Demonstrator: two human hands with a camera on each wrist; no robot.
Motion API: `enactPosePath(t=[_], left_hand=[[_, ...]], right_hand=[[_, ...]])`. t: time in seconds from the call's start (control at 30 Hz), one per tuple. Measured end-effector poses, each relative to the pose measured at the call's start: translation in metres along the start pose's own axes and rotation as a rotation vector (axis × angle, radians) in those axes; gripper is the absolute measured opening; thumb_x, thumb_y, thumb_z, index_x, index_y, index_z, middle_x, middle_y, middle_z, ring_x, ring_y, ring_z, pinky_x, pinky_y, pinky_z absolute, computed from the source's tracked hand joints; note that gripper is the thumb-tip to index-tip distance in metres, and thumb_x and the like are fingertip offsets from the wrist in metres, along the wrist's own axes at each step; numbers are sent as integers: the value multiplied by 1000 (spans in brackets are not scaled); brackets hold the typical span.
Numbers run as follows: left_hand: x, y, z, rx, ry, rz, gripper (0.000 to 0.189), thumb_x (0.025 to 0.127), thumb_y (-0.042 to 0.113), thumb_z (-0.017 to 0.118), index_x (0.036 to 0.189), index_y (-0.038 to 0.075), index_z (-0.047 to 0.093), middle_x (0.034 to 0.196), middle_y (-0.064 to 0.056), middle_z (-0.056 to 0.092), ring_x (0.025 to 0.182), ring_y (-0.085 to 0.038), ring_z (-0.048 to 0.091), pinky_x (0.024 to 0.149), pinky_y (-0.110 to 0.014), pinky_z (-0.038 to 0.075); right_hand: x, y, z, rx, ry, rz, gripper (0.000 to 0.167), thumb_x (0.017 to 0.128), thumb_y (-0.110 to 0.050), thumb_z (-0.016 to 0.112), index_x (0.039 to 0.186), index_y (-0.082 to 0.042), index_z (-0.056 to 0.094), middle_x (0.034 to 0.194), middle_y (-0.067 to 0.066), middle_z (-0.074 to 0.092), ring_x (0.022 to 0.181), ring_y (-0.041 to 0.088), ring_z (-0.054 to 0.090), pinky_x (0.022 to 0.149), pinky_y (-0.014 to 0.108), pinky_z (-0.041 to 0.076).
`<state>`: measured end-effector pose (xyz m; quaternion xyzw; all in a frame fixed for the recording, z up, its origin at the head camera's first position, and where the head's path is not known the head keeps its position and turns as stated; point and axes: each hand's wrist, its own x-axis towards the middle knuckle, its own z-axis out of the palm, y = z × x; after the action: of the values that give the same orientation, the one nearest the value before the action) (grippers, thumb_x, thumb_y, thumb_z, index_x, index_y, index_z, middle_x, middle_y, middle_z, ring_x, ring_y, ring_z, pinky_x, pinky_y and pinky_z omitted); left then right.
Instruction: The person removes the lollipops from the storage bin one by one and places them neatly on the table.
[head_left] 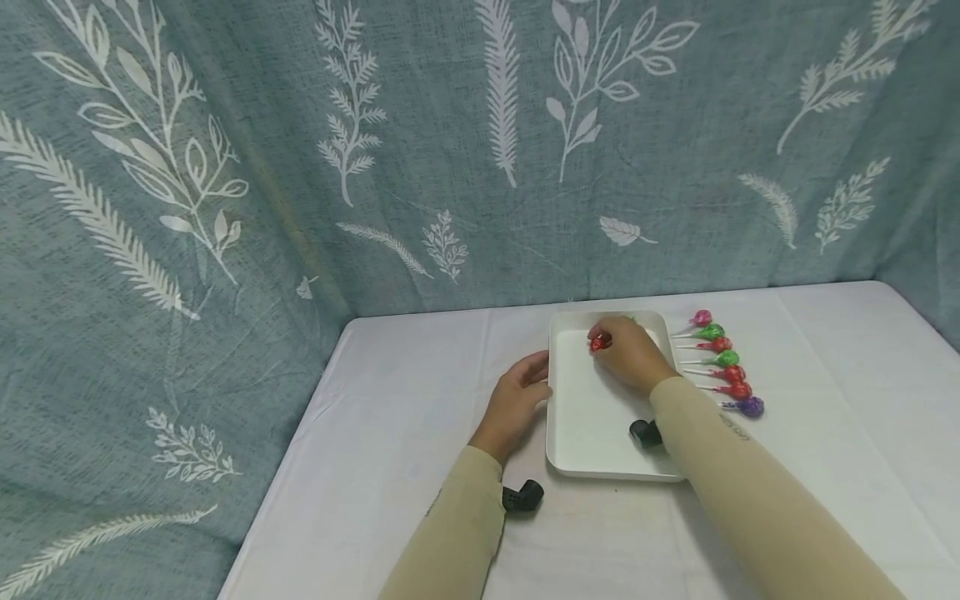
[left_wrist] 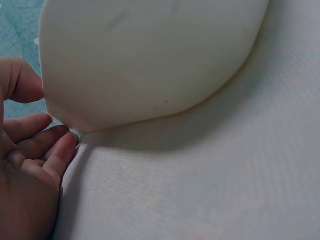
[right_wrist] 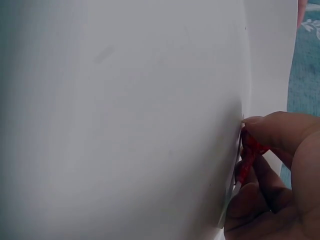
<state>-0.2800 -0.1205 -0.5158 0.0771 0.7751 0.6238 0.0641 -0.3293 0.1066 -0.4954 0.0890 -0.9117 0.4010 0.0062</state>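
In the head view, my right hand (head_left: 630, 354) is over the upper part of a white rectangular tray (head_left: 581, 425). It pinches a red-wrapped lollipop (head_left: 597, 342) between thumb and fingers. The right wrist view shows the lollipop's red wrapper (right_wrist: 246, 170) between the fingertips, with the pale stick pointing down beside the tray floor. A bit of green (head_left: 633, 318) peeks out behind that hand, mostly hidden. My left hand (head_left: 517, 400) touches the outside of the tray's left wall. From the left wrist, its fingers (left_wrist: 62, 152) rest against the tray's lower edge, loosely bent.
Right of the tray, several wrapped lollipops lie in a column, sticks leftward: a pink one (head_left: 701, 317) at the far end, red and green ones between, a purple one (head_left: 752, 407) nearest. A white cloth (head_left: 405, 417) covers the table; a blue-green leaf-patterned curtain (head_left: 435, 150) hangs behind.
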Motion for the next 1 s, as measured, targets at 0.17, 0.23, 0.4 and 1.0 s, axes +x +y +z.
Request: enactPosePath(t=[0.17, 0.23, 0.4, 1.0], left_hand=[[1, -1, 1, -8, 6, -7, 65, 92, 9, 62, 157, 10, 58, 148, -1, 66, 138, -21, 60, 117, -47, 45], [2, -2, 1, -12, 8, -8, 65, 92, 9, 63, 157, 10, 58, 148, -1, 66, 138, -21, 60, 117, -47, 45], [4, -3, 2, 4, 12, -12, 65, 93, 11, 63, 157, 12, 58, 148, 1, 65, 138, -20, 60, 118, -48, 44], [4, 1, 3, 5, 22, -23, 64, 93, 12, 63, 157, 13, 59, 147, 1, 66, 139, -21, 60, 118, -51, 43]], right_hand=[[2, 1, -1, -15, 5, -19, 17, 95, 5, 71, 112, 2, 69, 108, 17, 66, 103, 35, 60, 97, 52, 52], [3, 2, -1, -10, 23, -14, 13, 96, 3, 70, 109, 2, 69, 107, 17, 65, 102, 34, 59, 94, 51, 51], [4, 3, -2, 21, 60, 12, 7, 97, 1, 68, 104, 2, 69, 102, 15, 65, 97, 33, 57, 88, 46, 50], [2, 6, -10, 246, 111, 76, 11, 102, -5, 69, 113, -1, 66, 108, 16, 68, 83, 23, 66, 72, 29, 55]])
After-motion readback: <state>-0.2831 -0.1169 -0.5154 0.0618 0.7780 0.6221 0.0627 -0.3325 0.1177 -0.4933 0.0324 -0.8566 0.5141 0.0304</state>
